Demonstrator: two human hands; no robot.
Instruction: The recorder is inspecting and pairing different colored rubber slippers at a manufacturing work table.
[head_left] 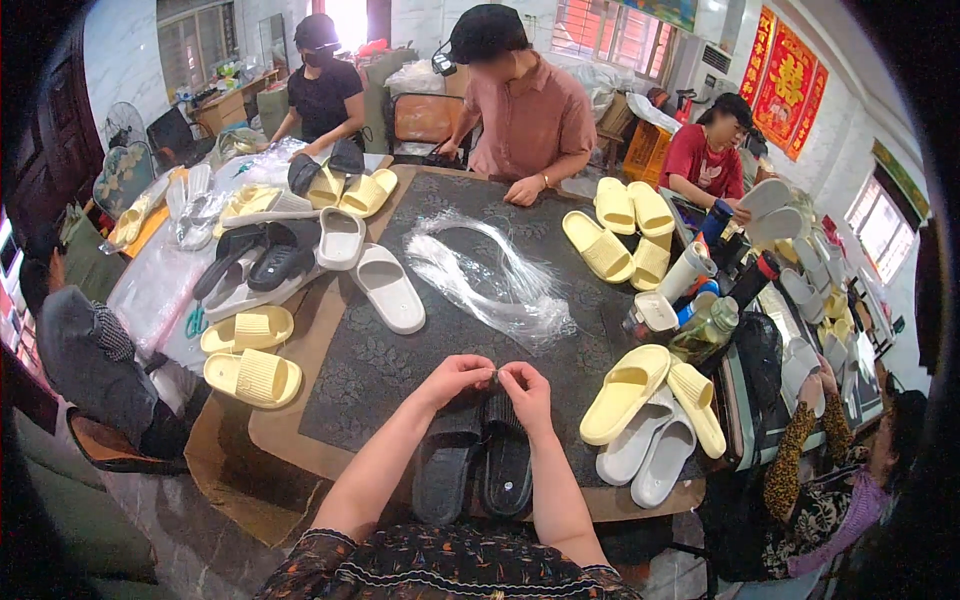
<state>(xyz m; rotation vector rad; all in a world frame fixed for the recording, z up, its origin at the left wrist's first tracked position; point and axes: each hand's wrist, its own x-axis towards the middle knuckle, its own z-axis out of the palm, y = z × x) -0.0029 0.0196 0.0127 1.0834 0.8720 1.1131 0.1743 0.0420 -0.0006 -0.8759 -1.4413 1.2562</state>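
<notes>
My left hand (459, 380) and my right hand (526, 391) meet at the near middle of the table, fingertips pinched together. Between them is a tiny thing, too small to make out. Directly below lie two black slides side by side, a left one (447, 470) and a right one (507, 470), toes pointing away from me. My fingers partly cover their far ends. Beyond my hands, a loose bundle of clear plastic strands (432, 262) curves across the dark patterned mat (365, 385).
To the left are a grey slide (391, 290), yellow slides (254, 378) and black slides (284, 256). Yellow slides (626, 394) and grey slides (664, 461) lie at my right, near bottles (690, 270). Across the table stands a person in a pink shirt (530, 115); other people work around.
</notes>
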